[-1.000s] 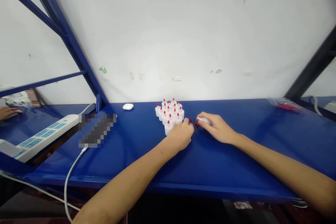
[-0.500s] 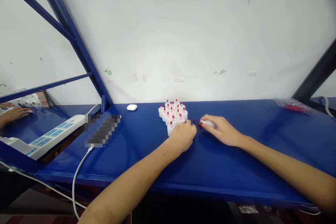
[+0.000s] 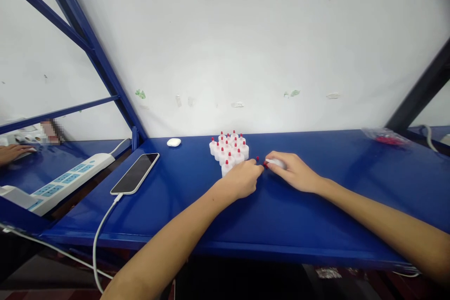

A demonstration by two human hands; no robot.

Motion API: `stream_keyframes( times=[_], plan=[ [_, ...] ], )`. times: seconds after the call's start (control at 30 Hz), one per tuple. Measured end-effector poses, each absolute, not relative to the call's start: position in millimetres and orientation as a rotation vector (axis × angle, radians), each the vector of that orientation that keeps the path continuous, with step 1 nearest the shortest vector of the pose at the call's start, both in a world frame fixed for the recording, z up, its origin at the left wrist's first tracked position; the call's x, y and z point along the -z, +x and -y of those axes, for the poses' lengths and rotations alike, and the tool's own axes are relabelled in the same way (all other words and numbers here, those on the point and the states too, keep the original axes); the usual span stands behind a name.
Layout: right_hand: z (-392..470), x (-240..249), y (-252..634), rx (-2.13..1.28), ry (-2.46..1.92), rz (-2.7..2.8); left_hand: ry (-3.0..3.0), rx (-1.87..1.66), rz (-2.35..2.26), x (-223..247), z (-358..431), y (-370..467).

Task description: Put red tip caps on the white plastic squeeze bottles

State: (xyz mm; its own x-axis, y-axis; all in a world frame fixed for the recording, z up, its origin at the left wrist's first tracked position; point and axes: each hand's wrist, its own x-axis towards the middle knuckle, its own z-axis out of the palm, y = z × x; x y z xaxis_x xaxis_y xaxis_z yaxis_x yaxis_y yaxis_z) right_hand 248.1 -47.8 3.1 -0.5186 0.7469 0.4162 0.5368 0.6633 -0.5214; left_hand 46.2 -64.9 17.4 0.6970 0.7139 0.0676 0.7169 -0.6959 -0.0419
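Note:
Several small white bottles with red caps [image 3: 227,150] stand upright in a close cluster on the blue table. My left hand [image 3: 244,178] is just in front of their right side, fingers curled, its index finger and thumb near the loose red caps; what it pinches, if anything, is too small to tell. To its right, my right hand [image 3: 293,171] holds a white bottle [image 3: 277,163] tilted on its side, tip pointing left. One loose red cap [image 3: 258,158] lies between the hands, and more red shows by the held bottle's tip.
A phone [image 3: 135,174] with a white cable lies at the left, a small white case [image 3: 174,142] behind it. A power strip [image 3: 66,183] is beyond the blue frame. A clear bag with red pieces [image 3: 388,138] lies back right. Another person's hand [image 3: 14,153] shows far left.
The view has shifted slightly. My left hand's index finger has reached further right, toward the loose red caps near the held bottle. My right hand still holds the white bottle.

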Motion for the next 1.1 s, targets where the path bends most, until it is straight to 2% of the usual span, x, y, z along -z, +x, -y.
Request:
stream_keyframes(
  times=[0.23, 0.37, 0.7, 0.93, 1.1],
  plan=[
    [48, -3, 250, -0.434, -0.982, 2.251, -2.733, 0.384, 1.039, -50, 67, 30],
    [48, -4, 249, -0.456, -1.016, 2.253, -2.802, 0.247, 1.021, -58, 66, 18],
    [48, -4, 249, -0.456, -1.021, 2.272, -2.667, -0.066, 1.137, -42, 73, 35],
    [47, -4, 248, -0.448, -1.029, 2.278, -2.582, -0.172, 1.377, -30, 72, 41],
    [49, -6, 247, -0.428, -1.078, 2.276, -2.587, -0.050, 1.265, -27, 71, 43]
  ],
)
